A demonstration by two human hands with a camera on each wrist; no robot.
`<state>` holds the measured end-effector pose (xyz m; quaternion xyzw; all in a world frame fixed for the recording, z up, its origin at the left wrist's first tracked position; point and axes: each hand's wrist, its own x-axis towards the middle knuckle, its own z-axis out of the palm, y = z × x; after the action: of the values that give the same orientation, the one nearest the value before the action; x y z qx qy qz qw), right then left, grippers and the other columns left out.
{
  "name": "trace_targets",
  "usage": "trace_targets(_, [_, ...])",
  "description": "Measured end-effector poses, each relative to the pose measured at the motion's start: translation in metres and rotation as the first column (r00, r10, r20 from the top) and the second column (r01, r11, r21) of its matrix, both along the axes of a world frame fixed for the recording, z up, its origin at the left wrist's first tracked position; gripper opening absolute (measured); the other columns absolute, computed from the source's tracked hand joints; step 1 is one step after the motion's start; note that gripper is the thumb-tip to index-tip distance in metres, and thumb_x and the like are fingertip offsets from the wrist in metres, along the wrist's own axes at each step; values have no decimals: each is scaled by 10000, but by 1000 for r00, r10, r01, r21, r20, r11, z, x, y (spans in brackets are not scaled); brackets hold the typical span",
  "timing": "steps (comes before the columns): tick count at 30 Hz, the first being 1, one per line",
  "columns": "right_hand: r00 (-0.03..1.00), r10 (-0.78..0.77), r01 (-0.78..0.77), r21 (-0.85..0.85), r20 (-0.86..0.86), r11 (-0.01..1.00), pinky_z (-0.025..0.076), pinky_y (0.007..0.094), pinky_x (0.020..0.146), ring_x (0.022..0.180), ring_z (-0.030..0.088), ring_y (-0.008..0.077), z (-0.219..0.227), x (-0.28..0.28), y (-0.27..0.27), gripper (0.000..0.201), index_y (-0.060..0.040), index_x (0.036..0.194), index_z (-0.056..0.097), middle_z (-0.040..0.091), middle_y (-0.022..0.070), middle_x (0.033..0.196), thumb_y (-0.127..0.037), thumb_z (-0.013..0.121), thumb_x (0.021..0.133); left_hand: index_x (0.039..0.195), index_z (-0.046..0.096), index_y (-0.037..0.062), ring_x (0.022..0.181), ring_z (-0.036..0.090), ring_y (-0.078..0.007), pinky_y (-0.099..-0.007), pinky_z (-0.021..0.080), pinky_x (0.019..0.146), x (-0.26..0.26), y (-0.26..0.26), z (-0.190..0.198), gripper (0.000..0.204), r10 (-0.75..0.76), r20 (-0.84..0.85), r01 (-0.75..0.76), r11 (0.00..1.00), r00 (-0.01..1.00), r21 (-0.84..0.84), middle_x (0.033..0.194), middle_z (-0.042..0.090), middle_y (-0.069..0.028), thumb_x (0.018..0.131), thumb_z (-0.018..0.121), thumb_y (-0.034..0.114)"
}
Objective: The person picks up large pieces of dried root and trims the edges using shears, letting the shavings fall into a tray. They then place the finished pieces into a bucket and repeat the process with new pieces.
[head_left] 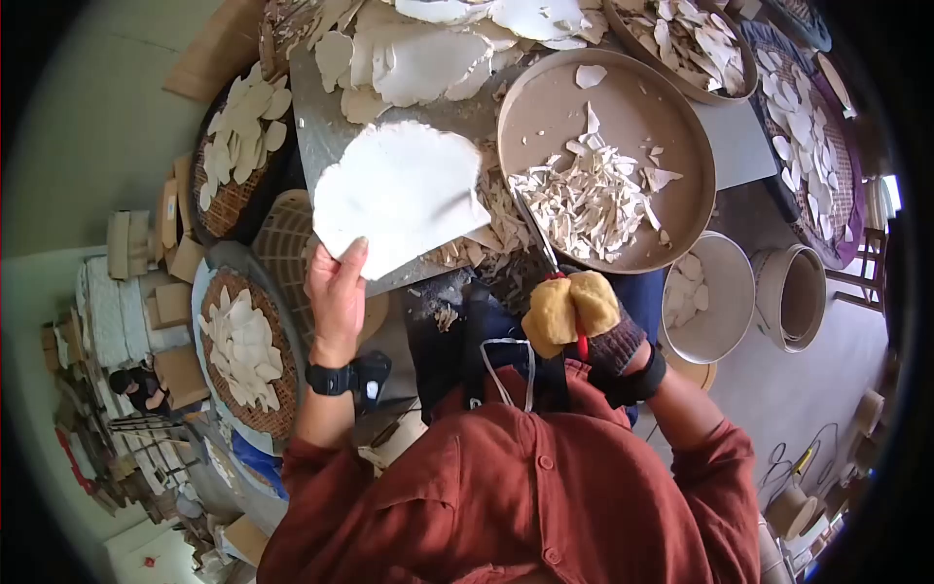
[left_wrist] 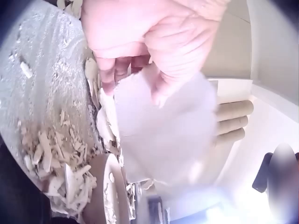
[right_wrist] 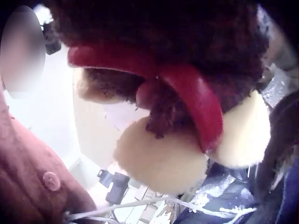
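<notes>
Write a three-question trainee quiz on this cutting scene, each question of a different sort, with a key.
1. True or false: the left hand holds the white sheet bare, with no glove.
2. Which tool does the gloved right hand have in its grip? A) the scissors B) a knife C) a brush
3. Fill in: the cut scraps lie piled in a round ____.

Key: 1 true; 2 A; 3 tray.
</notes>
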<state>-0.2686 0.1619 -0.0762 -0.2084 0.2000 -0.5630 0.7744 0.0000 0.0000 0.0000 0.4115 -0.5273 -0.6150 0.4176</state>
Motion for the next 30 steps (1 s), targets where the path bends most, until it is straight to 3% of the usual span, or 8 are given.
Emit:
trace_targets(7, [806,-240,248,-59,-541,967,479,345,720,835,603,272,-36,36,-16,162,-4,950,590,625,112,883,-121,519,863,1191,451,-21,1004,560,-145,-288,466,872,-13,24,12,350,9,-30,-1,972,1000,237,1109,567,-93,859,558,10])
trace_targets(10, [974,-213,216,35,-84,976,491,345,788,909,611,247,-25,38,-20,184,11,1003,579,628,129,971,-105,476,905,1187,452,-22,999,561,-148,-291,462,876,-12,29,10,353,-33,14,28,973,999,231,1111,565,-94,854,564,11])
trace_targets(13, [936,-125,79,148,329,986,498,352,850,980,611,238,-20,34,-24,218,37,1045,562,621,149,1040,-116,458,931,1181,457,-18,996,561,-148,-286,462,868,-10,27,10,351,-40,29,32,971,999,237,1110,565,-96,848,567,4])
trace_targets(17, [909,-115,40,192,402,981,501,363,859,992,608,254,-25,40,-26,209,53,1063,547,612,161,1057,-83,495,912,1158,474,-6,981,563,-146,-286,464,852,-23,31,-4,326,241,-130,-231,969,962,87,1090,569,-95,847,571,22])
trace_targets(21, [956,-200,193,-53,-216,980,484,362,817,944,601,261,-14,56,-28,281,5,1042,540,603,135,1009,-192,574,845,1124,535,25,984,568,-171,-330,459,852,-70,58,-10,283,429,-311,-302,873,848,383,1095,588,-86,894,548,189])
trace_targets(23, [535,-355,177,-309,-767,935,490,362,707,843,605,290,-11,60,-32,291,-42,956,544,598,121,892,-243,641,770,1086,547,-9,901,596,-177,-321,489,799,-89,71,-10,274,326,-372,-121,870,869,478,1000,611,-93,885,567,175])
trace_targets(27, [237,-441,15,-450,-866,893,455,401,619,762,569,346,11,52,-33,340,-60,916,517,558,139,801,-291,651,707,1060,562,-25,849,601,-173,-300,491,794,-98,68,-13,240,335,-292,-77,763,896,642,937,614,-93,866,576,116])
trace_targets(30, [378,-392,107,-381,-839,918,469,388,649,787,585,332,-4,55,-28,343,-55,952,519,578,139,835,-273,649,722,1064,563,-28,858,604,-181,-304,491,802,-90,68,-20,238,225,-305,20,774,925,632,952,617,-102,858,571,91])
